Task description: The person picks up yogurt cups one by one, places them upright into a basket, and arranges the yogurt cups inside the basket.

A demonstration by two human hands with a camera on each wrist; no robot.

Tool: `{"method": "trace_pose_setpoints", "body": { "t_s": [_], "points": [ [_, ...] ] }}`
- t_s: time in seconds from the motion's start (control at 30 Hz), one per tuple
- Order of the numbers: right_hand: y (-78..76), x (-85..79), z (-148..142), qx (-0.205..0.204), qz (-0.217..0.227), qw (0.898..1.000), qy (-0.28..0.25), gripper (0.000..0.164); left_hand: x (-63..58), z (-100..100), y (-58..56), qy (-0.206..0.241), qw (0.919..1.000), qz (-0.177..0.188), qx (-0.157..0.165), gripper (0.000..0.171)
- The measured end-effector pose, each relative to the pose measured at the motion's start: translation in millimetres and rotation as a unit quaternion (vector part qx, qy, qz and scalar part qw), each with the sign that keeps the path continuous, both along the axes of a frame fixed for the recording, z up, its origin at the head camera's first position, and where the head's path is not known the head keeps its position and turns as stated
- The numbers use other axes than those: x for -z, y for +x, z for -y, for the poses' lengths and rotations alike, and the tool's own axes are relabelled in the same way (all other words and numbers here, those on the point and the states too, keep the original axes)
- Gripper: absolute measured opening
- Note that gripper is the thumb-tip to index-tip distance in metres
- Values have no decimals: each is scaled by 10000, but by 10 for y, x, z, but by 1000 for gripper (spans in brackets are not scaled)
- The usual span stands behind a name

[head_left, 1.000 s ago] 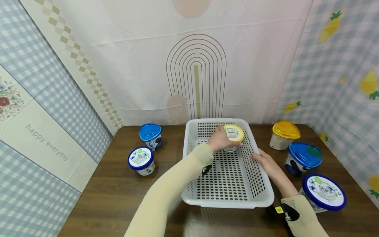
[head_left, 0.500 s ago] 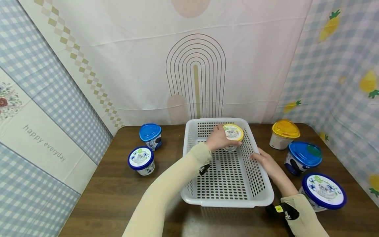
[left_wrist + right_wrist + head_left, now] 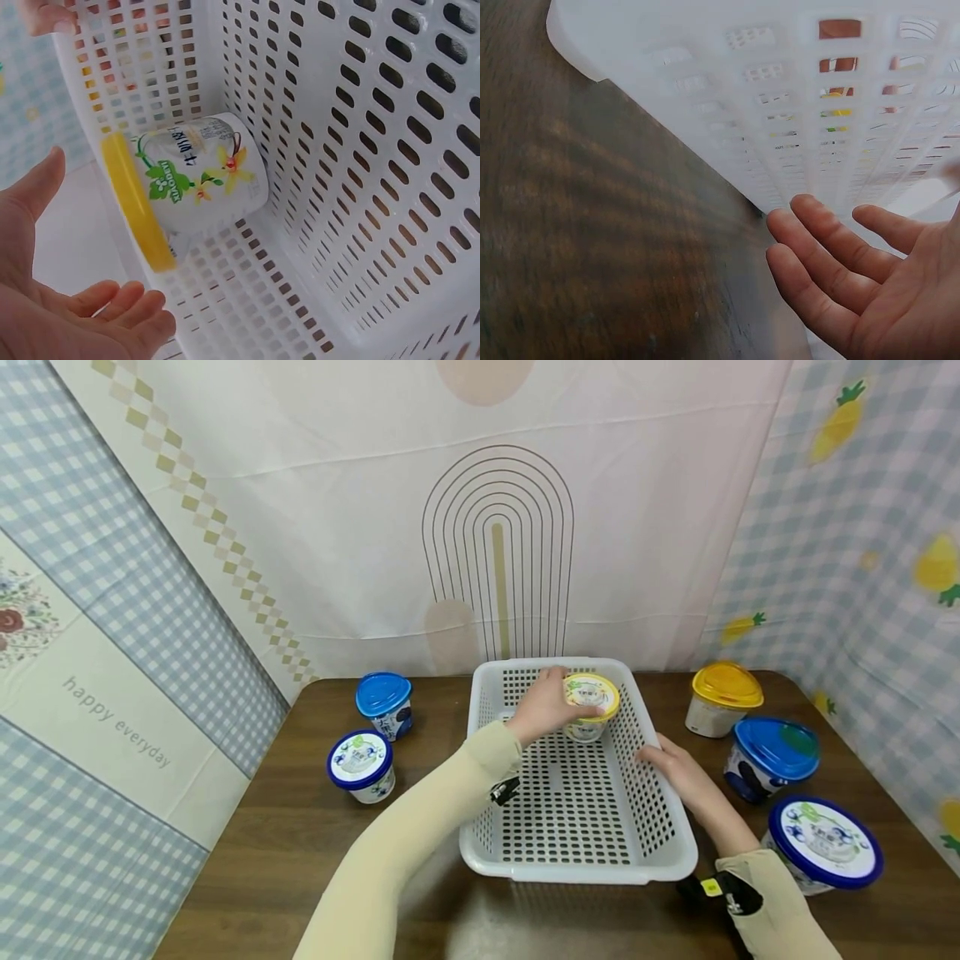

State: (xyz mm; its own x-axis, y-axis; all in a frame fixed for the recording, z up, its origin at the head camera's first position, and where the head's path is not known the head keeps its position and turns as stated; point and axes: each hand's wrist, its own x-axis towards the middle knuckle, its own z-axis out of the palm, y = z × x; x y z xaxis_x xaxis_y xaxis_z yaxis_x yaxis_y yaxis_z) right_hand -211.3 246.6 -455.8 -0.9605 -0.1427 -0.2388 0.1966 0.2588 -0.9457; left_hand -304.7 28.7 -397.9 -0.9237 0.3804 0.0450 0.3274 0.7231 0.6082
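Observation:
A white tub with a yellow lid (image 3: 591,691) stands inside the white plastic basket (image 3: 551,870), near its back right corner. My left hand (image 3: 542,708) is beside this tub; in the left wrist view its thumb and fingers are spread, with a gap between them and the tub (image 3: 202,169). My right hand (image 3: 678,772) holds the basket's right rim, thumb over the edge and fingers outside the wall. In the right wrist view those fingers (image 3: 832,262) reach out below the perforated side (image 3: 705,82).
On the table's left are a tub with a light-blue lid (image 3: 385,706) and a tub with a dark-blue rim (image 3: 362,766). At the right stand a yellow-lidded tub (image 3: 723,697), a blue-lidded tub (image 3: 772,758) and a large blue-rimmed tub (image 3: 823,845). Patterned cloth (image 3: 360,527) hangs behind.
My left hand has drawn back slightly to the left, off the yellow-lidded tub, which stays in the basket. The right hand stays on the rim.

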Motion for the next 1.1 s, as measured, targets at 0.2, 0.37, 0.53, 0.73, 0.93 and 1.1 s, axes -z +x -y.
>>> {"method": "trace_pose_setpoints", "body": {
  "t_s": [0.2, 0.37, 0.53, 0.73, 0.93, 1.1],
  "points": [
    [-5, -4, -10, 7, -20, 10000, 5, 70, -76, 76, 14, 347, 9992, -127, 125, 83],
    [4, -3, -8, -21, -58, 10000, 23, 71, -106, 170, 28, 835, 9961, -86, 261, 74],
    [9, -8, -1, -3, -34, 10000, 67, 71, -134, 262, 48, 1181, 9920, -130, 419, 65],
    [9, -3, 9, 24, 24, 10000, 61, 71, -164, 321, 56, 1516, 9869, -79, 546, 60],
    [11, 1, 4, 41, 50, 10000, 74, 70, -278, 319, 63, 1700, 9831, 27, 674, 61],
    [3, -7, -2, 35, 60, 10000, 37, 70, -403, 330, 25, 1841, 9805, -77, 684, 60]
  ]
}}
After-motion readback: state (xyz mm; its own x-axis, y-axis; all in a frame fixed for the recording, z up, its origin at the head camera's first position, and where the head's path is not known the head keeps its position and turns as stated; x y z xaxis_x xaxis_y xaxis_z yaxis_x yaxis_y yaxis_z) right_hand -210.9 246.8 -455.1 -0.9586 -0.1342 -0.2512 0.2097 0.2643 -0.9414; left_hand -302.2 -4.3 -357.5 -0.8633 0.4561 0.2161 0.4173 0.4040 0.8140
